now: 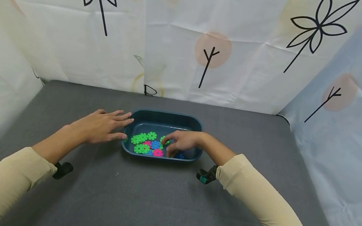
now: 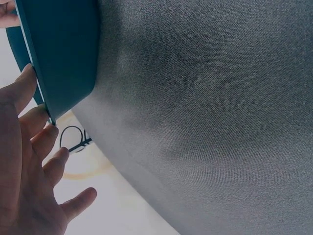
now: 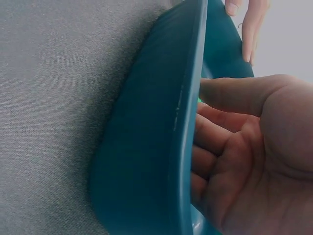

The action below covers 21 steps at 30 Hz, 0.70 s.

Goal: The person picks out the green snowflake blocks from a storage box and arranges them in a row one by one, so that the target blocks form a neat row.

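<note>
A dark blue oblong tub (image 1: pixel 166 116) stands on the table, holding several small notched discs: green discs (image 1: pixel 141 138), blue discs (image 1: pixel 155 145) and pink discs (image 1: pixel 158 152). My left hand (image 1: pixel 105 126) is at the tub's left end with fingers spread; in the left wrist view its fingertips (image 2: pixel 35 117) touch the rim. The right hand (image 1: pixel 182 141) reaches down into the tub's right half, fingers loosely bent over the discs, with a gap between thumb and index finger. In the right wrist view, the tub wall (image 3: pixel 146 127) hides that hand's fingertips.
The tub rests on a grey cloth-covered table (image 1: pixel 152 203). White curtains (image 1: pixel 180 30) with printed plants hang behind and at both sides. Dark wrist devices (image 1: pixel 206 175) sit at both sleeve cuffs.
</note>
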Available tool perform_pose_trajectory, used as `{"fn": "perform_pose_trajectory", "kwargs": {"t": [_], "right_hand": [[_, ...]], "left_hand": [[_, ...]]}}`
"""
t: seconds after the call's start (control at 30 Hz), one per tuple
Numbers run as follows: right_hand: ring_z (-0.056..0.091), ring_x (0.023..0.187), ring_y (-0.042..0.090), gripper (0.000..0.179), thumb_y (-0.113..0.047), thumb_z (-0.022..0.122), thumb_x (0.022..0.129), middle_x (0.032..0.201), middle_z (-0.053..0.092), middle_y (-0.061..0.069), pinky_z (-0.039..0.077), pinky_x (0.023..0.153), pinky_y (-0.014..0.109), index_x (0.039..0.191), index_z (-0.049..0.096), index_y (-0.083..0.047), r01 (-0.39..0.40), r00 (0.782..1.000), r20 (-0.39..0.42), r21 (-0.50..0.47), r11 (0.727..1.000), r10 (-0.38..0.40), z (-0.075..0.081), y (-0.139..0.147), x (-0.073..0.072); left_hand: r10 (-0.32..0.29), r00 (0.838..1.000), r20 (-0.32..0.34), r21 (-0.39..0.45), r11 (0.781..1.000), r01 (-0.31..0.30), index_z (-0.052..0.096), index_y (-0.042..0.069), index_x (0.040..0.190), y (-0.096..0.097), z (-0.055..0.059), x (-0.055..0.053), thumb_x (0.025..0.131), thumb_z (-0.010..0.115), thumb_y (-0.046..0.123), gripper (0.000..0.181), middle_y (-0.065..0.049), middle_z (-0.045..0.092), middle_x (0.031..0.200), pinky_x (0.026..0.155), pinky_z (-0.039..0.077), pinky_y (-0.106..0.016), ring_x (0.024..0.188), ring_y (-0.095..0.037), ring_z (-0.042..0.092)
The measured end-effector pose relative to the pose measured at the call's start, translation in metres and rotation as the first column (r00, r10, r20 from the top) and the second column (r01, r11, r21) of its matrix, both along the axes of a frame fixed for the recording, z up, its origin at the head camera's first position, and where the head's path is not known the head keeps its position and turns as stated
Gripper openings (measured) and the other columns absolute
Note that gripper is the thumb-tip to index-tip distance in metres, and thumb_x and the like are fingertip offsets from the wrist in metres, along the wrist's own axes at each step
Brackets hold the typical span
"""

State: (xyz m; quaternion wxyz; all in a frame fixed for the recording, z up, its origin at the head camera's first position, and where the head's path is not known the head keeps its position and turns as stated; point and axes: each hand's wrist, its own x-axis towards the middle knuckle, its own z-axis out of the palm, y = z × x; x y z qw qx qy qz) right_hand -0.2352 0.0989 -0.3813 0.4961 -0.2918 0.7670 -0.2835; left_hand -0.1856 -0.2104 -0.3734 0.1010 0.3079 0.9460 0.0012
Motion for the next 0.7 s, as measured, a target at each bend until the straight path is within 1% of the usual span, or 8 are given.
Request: {"fn": "perform_pose_trajectory", "kwargs": {"t": [0.07,0.23,0.3,0.43,0.57,0.6,0.63,0.7], "right_hand": [[0.065,0.109,0.018,0.041,-0.010,0.049,0.105,0.117,0.068,0.011,0.050,0.096,0.031,0.145,0.045,0.000,-0.026,0.999,-0.036,0.009,1.000,0.026,0.001,0.000,0.002],[0.058,0.089,0.015,0.044,-0.012,0.052,0.104,0.105,0.062,0.005,0.050,0.085,0.029,0.146,0.045,-0.002,-0.091,0.988,-0.119,0.022,0.996,0.093,0.001,-0.002,0.006],[0.053,0.082,0.017,0.044,-0.012,0.052,0.105,0.097,0.057,0.006,0.048,0.081,0.029,0.146,0.045,-0.001,-0.100,0.987,-0.126,0.020,0.995,0.102,0.001,-0.002,0.008],[0.048,0.076,0.014,0.041,-0.015,0.053,0.104,0.088,0.052,0.002,0.045,0.077,0.027,0.143,0.049,-0.002,-0.112,0.984,-0.141,0.016,0.994,0.113,0.005,-0.002,0.009],[0.040,0.063,0.012,0.037,-0.014,0.055,0.103,0.072,0.045,-0.002,0.039,0.066,0.025,0.138,0.054,-0.001,-0.109,0.986,-0.127,-0.007,0.994,0.108,0.012,0.000,0.011],[0.039,0.062,0.012,0.037,-0.014,0.056,0.103,0.069,0.045,-0.001,0.038,0.066,0.025,0.137,0.054,0.000,-0.107,0.987,-0.118,-0.015,0.994,0.105,0.012,0.001,0.011],[0.042,0.062,0.012,0.037,-0.014,0.056,0.102,0.069,0.049,-0.002,0.038,0.066,0.024,0.136,0.055,0.000,-0.102,0.988,-0.117,-0.025,0.994,0.099,0.013,0.001,0.011],[0.050,0.067,0.012,0.038,-0.014,0.059,0.101,0.076,0.061,0.000,0.041,0.069,0.024,0.135,0.055,0.001,-0.093,0.990,-0.111,-0.040,0.995,0.088,0.016,0.003,0.012]], "left_hand": [[-0.001,1.000,0.002,0.002,1.000,0.001,0.037,0.009,0.154,0.000,0.001,0.001,0.101,0.053,0.045,0.067,-0.016,0.030,0.160,0.105,0.030,-0.068,0.146,-0.039,0.029],[-0.005,1.000,0.003,0.009,1.000,0.005,0.037,0.008,0.154,0.001,0.003,0.001,0.101,0.053,0.045,0.066,-0.016,0.030,0.160,0.105,0.031,-0.069,0.146,-0.039,0.029],[-0.005,1.000,0.003,0.008,1.000,0.005,0.037,0.008,0.154,0.001,0.003,0.001,0.101,0.053,0.045,0.066,-0.016,0.031,0.160,0.105,0.030,-0.069,0.146,-0.039,0.029],[-0.001,1.000,0.006,0.004,1.000,0.001,0.037,0.009,0.154,0.002,0.003,0.001,0.101,0.053,0.046,0.067,-0.016,0.031,0.160,0.105,0.030,-0.069,0.146,-0.039,0.029],[-0.003,1.000,0.006,0.005,1.000,0.003,0.037,0.008,0.154,0.002,0.002,0.000,0.101,0.054,0.045,0.067,-0.016,0.031,0.160,0.105,0.030,-0.069,0.146,-0.039,0.029],[-0.004,1.000,0.006,0.005,1.000,0.004,0.037,0.008,0.154,0.002,0.002,0.000,0.101,0.054,0.045,0.066,-0.016,0.031,0.160,0.105,0.030,-0.069,0.146,-0.039,0.029],[-0.004,1.000,0.006,0.006,1.000,0.004,0.037,0.008,0.154,0.001,0.002,0.000,0.101,0.054,0.045,0.066,-0.016,0.031,0.160,0.105,0.030,-0.069,0.146,-0.039,0.029],[-0.010,1.000,0.001,0.007,1.000,0.010,0.038,0.008,0.154,0.001,0.002,0.001,0.101,0.053,0.045,0.066,-0.017,0.031,0.159,0.105,0.030,-0.069,0.145,-0.039,0.030]]}}
